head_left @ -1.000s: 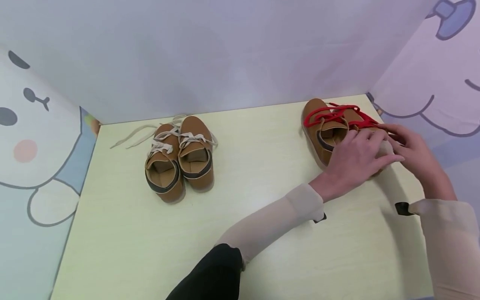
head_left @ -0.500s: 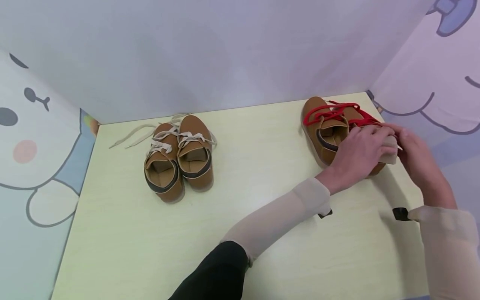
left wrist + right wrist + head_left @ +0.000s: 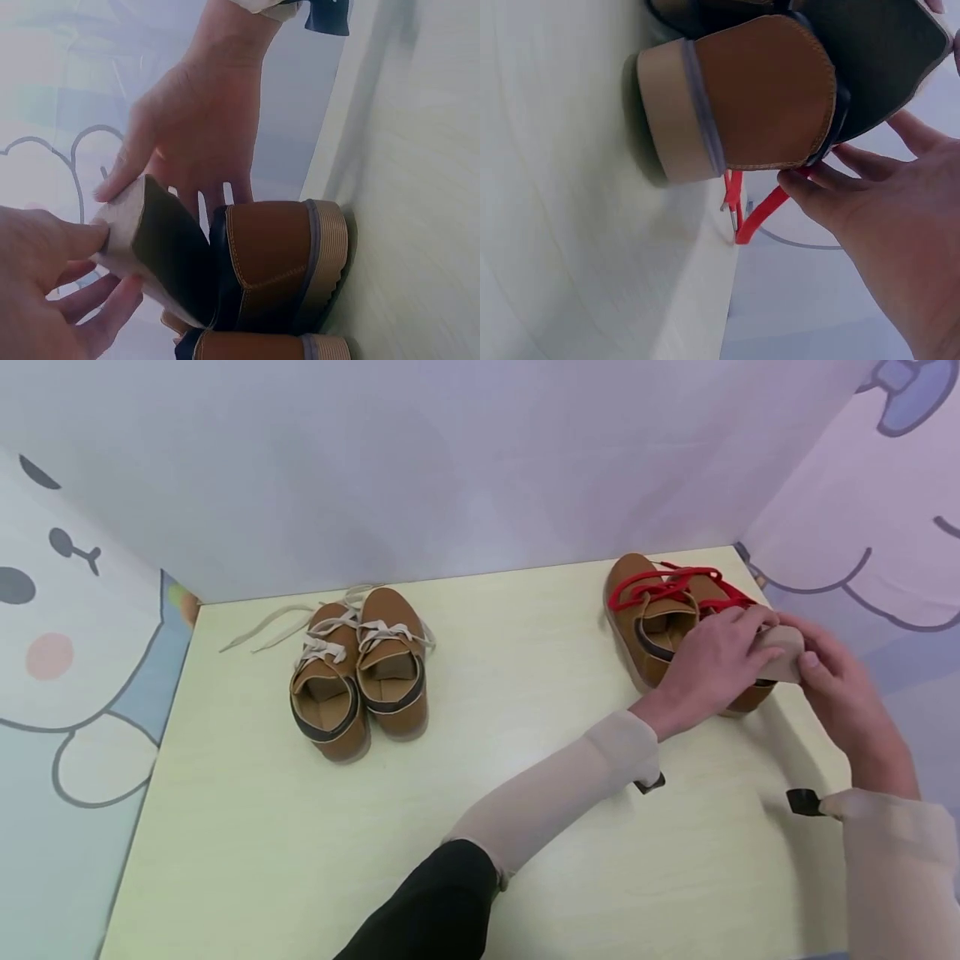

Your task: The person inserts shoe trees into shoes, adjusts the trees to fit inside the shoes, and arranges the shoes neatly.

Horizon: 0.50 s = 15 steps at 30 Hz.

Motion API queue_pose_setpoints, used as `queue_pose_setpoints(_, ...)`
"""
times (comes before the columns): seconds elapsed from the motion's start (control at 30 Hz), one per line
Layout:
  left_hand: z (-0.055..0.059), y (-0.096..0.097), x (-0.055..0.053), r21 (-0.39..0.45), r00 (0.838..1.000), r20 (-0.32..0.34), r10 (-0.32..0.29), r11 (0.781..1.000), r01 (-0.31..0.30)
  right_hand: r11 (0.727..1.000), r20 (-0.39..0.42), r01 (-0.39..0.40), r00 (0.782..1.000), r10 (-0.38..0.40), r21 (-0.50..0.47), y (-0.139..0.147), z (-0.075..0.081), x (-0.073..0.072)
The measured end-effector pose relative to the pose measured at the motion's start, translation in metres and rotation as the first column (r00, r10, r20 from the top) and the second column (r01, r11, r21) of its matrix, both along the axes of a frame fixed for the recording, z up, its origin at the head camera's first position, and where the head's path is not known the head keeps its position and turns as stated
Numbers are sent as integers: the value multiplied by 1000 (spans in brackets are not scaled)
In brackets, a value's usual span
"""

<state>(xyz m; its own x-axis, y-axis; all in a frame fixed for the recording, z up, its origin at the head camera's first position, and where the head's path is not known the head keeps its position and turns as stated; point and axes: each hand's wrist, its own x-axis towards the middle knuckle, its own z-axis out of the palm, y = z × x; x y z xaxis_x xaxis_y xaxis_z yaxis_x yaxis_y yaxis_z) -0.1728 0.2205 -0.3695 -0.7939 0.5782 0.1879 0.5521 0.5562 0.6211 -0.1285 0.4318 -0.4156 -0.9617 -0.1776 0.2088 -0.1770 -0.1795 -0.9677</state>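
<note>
In the head view, a brown shoe (image 3: 750,700) with red laces stands at the table's right side, touching its mate (image 3: 637,618). A beige insole (image 3: 782,652) sticks up out of its opening above the heel; the dark underside of the insole (image 3: 877,64) shows in the right wrist view. My left hand (image 3: 708,660) pinches one edge of it between thumb and fingers. At the other edge, my right hand (image 3: 847,693) grips it with the thumb, while its fingers reach behind, near the shoe's side. The insole's lower end is hidden inside the shoe.
On the left of the pale table (image 3: 510,677) stands another brown pair, a left shoe (image 3: 330,693) and a right shoe (image 3: 393,668), with white laces trailing leftward. A plain backdrop (image 3: 465,468) rises behind, with cartoon-printed panels at both sides.
The insole has come more into view above the shoe's heel, tilted to the right. My right hand has drawn down and right, its thumb now on the insole's edge. The white-laced pair stays put.
</note>
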Motion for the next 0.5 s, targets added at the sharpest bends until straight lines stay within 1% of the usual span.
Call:
queue_pose_setpoints(0.07,-1,-3,-4,33,999,39,-2,999,1,1000,-33,25,999,-25,-11,-2,-2,1)
queue_pose_setpoints(0.1,-2,-5,-6,36,999,45,4,999,-6,999,-41,46,998,-47,-15,-4,-2,1)
queue_pose_setpoints(0.13,-3,-6,-7,22,999,31,14,1000,-15,998,-49,60,997,-61,-31,-5,-3,1)
queue_pose_setpoints(0.2,-5,-10,-11,-61,998,-44,50,997,-52,995,-54,80,995,-83,-65,-6,-4,1)
queue_pose_setpoints(0.23,-6,-12,-14,-116,993,-90,74,990,-84,993,-51,82,995,-87,-82,-6,-5,1)
queue_pose_setpoints(0.3,-9,-15,-19,-230,974,-195,112,961,-157,991,-39,111,993,-114,-78,-6,-6,0)
queue_pose_setpoints(0.33,-10,-16,-22,-280,964,-238,120,942,-186,990,-28,124,992,-126,-75,-5,-7,0)
queue_pose_setpoints(0.37,-10,-18,-25,-317,956,-267,119,926,-204,990,-28,121,992,-124,-77,-4,-8,-1)
queue_pose_setpoints(0.43,-13,-20,-30,-355,953,-281,108,911,-208,991,-34,98,994,-102,-90,-3,-8,-2)
queue_pose_setpoints(0.5,-15,-21,-35,-379,955,-284,82,905,-190,991,-39,100,994,-103,-88,-4,-8,-3)
